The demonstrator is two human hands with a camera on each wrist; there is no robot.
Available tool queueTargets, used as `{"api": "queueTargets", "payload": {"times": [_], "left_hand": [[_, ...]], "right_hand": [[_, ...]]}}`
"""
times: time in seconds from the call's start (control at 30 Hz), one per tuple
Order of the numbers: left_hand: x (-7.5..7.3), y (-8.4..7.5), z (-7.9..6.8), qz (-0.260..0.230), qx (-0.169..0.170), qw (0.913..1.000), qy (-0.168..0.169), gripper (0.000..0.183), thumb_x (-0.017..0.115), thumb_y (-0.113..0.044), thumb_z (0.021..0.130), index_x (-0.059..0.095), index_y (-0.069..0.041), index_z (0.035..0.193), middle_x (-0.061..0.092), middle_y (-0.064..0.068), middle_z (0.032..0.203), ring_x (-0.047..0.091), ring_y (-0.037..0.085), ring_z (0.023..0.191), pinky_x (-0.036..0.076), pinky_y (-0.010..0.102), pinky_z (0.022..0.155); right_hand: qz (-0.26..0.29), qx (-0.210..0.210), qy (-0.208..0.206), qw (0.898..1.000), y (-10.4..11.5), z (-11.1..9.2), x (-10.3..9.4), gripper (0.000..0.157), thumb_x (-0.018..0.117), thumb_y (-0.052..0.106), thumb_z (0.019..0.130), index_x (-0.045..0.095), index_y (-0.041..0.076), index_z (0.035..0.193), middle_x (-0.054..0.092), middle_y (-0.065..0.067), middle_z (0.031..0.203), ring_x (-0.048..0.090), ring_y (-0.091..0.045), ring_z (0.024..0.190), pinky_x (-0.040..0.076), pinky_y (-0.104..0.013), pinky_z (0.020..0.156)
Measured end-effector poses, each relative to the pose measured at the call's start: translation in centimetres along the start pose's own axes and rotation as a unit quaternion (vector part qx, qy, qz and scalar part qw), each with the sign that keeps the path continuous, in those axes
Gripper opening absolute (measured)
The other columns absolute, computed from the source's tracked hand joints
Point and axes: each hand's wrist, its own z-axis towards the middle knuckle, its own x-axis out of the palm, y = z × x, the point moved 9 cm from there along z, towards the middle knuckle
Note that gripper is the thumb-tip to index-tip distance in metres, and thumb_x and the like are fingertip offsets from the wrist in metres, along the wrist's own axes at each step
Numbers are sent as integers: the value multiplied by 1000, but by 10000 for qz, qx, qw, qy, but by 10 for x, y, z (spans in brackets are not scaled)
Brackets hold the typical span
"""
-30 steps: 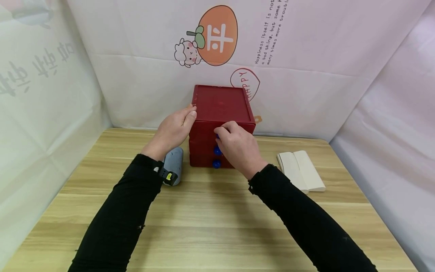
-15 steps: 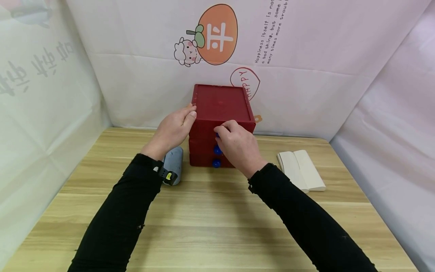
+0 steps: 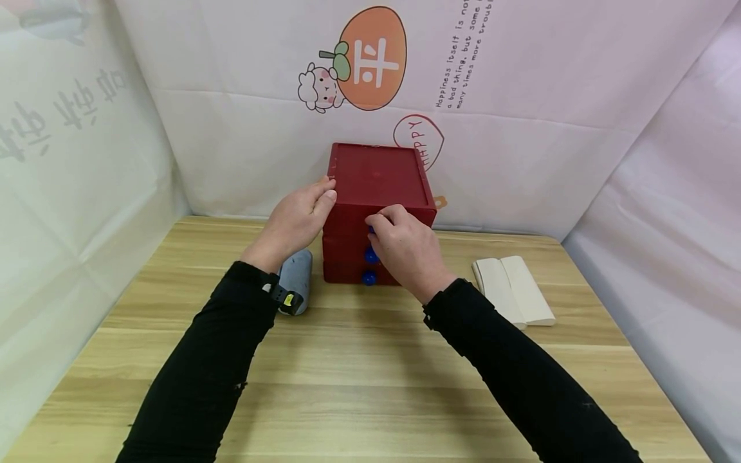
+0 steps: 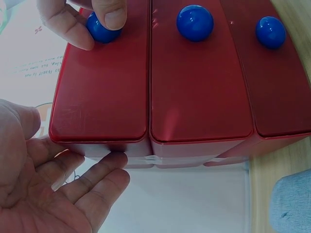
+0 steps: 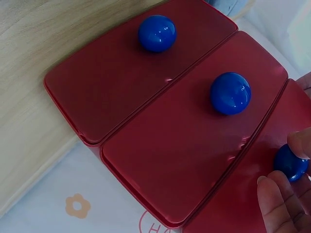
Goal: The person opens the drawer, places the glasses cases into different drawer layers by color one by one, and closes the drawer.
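A red drawer box (image 3: 379, 175) of three stacked drawers stands at the back of the table, its drawer fronts flush. Each front bears a round blue knob; the middle knob (image 5: 231, 93) and the bottom knob (image 5: 157, 33) are untouched. My right hand (image 3: 408, 251) pinches the top drawer's blue knob (image 4: 100, 30) between thumb and fingers. On the box's left side, near the top front corner, rests my left hand (image 3: 298, 218). Its fingers (image 4: 104, 179) lie fairly straight against the side wall, the thumb at the front edge.
A grey-blue cylindrical object (image 3: 296, 276) lies left of the box, partly under my left wrist. To the right, a folded cream cloth-like item (image 3: 512, 291) lies on the wooden table (image 3: 347, 379). White printed fabric (image 3: 243, 128) hangs behind and along both sides.
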Motion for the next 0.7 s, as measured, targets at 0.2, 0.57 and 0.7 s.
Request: {"api": "queueTargets", "payload": {"times": [0.2,0.57,0.7], "left_hand": [[1,1,0,-18,-13,10000,6,61,29,-48,103,38,-11,152,31,5,159,26,13,143,26,38,117],[2,2,0,-79,-26,9999,67,61,31,-47,103,37,-11,152,30,3,160,26,13,144,26,39,117],[2,2,0,-92,-39,9999,68,60,31,-46,104,37,-11,152,30,3,160,25,12,144,27,38,117]], "right_hand": [[0,-15,-30,10000,0,0,0,28,70,18,88,69,5,112,62,-13,107,62,-20,93,58,-34,76],[23,-3,20,10000,0,-1,0,29,69,19,89,68,5,114,62,-13,109,61,-20,95,58,-34,76],[47,8,7,10000,1,-2,-1,30,69,20,89,68,5,115,62,-13,110,61,-20,95,59,-35,75]]}}
